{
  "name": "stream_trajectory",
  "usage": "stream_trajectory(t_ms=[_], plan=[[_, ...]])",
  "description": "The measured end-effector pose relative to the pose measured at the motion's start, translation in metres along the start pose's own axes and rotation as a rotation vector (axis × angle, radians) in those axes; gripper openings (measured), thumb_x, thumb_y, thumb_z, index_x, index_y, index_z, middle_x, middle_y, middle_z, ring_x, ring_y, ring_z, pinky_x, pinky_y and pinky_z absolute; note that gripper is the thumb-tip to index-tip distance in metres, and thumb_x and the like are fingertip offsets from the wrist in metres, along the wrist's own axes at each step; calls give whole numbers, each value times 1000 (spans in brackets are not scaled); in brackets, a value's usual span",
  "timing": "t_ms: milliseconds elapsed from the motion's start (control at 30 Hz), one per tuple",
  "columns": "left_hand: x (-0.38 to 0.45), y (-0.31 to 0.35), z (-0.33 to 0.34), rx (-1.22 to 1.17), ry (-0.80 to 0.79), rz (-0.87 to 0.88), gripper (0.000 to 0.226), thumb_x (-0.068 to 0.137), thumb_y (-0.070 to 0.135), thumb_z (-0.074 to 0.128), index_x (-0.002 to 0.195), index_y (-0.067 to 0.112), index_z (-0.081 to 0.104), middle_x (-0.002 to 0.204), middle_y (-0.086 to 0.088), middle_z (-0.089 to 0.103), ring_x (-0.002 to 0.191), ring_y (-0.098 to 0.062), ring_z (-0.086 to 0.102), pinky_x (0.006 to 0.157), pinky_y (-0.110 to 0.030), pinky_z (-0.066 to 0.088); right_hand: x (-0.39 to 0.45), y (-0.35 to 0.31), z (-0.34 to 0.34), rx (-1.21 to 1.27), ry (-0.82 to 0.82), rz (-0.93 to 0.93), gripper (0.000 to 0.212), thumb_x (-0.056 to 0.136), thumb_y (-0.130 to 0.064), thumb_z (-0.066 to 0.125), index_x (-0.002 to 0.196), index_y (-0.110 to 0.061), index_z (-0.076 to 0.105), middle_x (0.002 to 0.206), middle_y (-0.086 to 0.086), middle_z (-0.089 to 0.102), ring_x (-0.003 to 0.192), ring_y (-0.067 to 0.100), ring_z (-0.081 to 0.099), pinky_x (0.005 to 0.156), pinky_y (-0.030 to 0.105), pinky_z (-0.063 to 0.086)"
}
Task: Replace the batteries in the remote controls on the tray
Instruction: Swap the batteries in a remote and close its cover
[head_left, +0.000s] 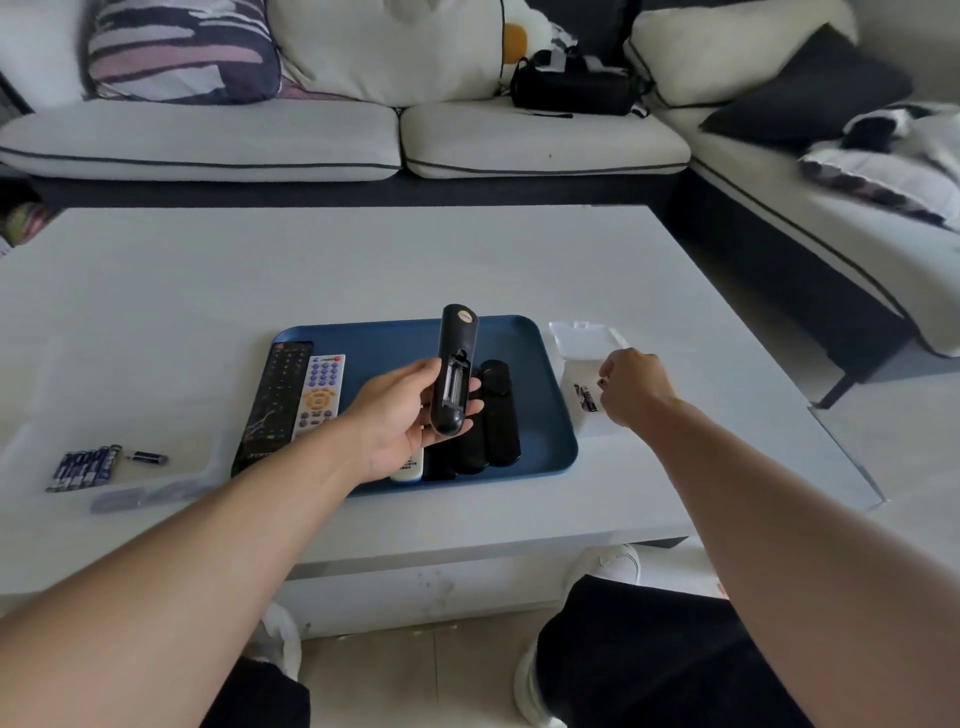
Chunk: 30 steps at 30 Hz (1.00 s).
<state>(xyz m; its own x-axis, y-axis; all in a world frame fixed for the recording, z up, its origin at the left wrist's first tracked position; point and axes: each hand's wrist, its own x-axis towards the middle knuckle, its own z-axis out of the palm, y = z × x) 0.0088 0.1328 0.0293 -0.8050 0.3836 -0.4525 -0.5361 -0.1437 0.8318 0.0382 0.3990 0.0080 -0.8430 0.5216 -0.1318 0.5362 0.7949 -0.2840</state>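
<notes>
My left hand (402, 410) grips a black remote (453, 364) above the blue tray (540, 415), back side up, its battery compartment uncovered and looking empty. My right hand (631, 387) hovers with curled fingers over a clear plastic box (584, 345) to the right of the tray; dark batteries (586, 397) lie just beside its fingertips. Whether the fingers pinch one is hidden. On the tray lie a long black remote (272, 405), a white remote with coloured buttons (318, 392), black remotes (498, 415) and a white one (408, 470) partly under my hand.
A row of blue batteries (83, 467) and one loose dark battery (148, 457) lie on the white table (363, 260) at the left, near a clear wrapper (140, 496). Sofas with cushions and a black bag (571, 85) stand behind and to the right.
</notes>
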Motion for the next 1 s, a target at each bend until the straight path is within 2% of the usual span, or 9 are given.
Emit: stream_trajectory(t_ms=[300, 367, 433, 533, 633, 733, 833, 900, 1000], plan=[[-4, 5, -16, -9, 56, -21, 31, 108, 22, 41, 129, 10, 59, 110, -16, 75, 100, -33, 73, 71, -38, 60, -6, -2, -4, -26, 17, 5, 21, 87, -6, 63, 106, -8, 73, 106, 13, 68, 89, 31, 67, 76, 38, 60], [-7, 6, -19, -14, 78, -19, 31, 108, 23, 41, 131, 10, 58, 109, -16, 75, 98, -32, 74, 70, -37, 60, -8, -9, -11, 2, 65, -10, 27, 85, 1, 56, 104, -7, 73, 105, 15, 68, 87, 32, 66, 77, 40, 59], [-8, 7, -23, -20, 104, -13, 32, 108, 24, 42, 133, 9, 57, 109, -17, 75, 94, -31, 74, 68, -37, 61, -13, -24, -20, 65, 136, -44, 36, 83, 2, 50, 105, -16, 73, 103, 10, 68, 83, 30, 61, 74, 37, 56], [-14, 10, -32, -41, 144, -17, 33, 108, 23, 42, 132, 6, 56, 109, -19, 74, 89, -31, 75, 66, -37, 62, -32, -56, -28, 99, 205, -213, 27, 88, -21, 50, 98, -41, 65, 94, -11, 69, 76, 22, 62, 69, 30, 51], [-20, 12, -42, -59, 184, -30, 31, 108, 21, 42, 125, 0, 59, 107, -22, 74, 85, -31, 74, 73, -40, 61, -68, -96, -23, 175, 21, -529, 12, 92, -39, 61, 103, -42, 66, 89, -21, 65, 84, 11, 63, 70, 28, 51], [-23, 15, -54, -116, 239, -50, 26, 107, 15, 44, 117, -2, 61, 99, -20, 74, 88, -31, 73, 75, -43, 60, -106, -129, -14, 139, -108, -835, 34, 84, -52, 71, 116, -41, 66, 103, -20, 67, 89, 6, 64, 81, 35, 54], [-27, 18, -63, -147, 267, -69, 20, 107, 9, 43, 105, -3, 59, 79, -19, 75, 72, -29, 75, 63, -42, 63, -122, -147, 2, -34, -112, -950, 46, 85, -50, 73, 129, -43, 60, 119, -15, 62, 99, 12, 62, 79, 34, 50], [-30, 17, -69, -107, 274, -84, 21, 107, 8, 40, 104, -3, 58, 68, -16, 73, 59, -27, 73, 56, -39, 62, -126, -155, 10, -6, -93, -986, 38, 89, -39, 72, 126, -34, 65, 114, -7, 63, 96, 17, 63, 76, 33, 50], [-33, 15, -77, -28, 256, -107, 22, 108, 9, 40, 111, 2, 60, 75, -15, 73, 69, -25, 72, 73, -42, 62, -127, -163, 17, 43, -65, -987, 27, 92, -29, 71, 119, -26, 72, 102, 0, 67, 82, 17, 57, 70, 27, 44]])
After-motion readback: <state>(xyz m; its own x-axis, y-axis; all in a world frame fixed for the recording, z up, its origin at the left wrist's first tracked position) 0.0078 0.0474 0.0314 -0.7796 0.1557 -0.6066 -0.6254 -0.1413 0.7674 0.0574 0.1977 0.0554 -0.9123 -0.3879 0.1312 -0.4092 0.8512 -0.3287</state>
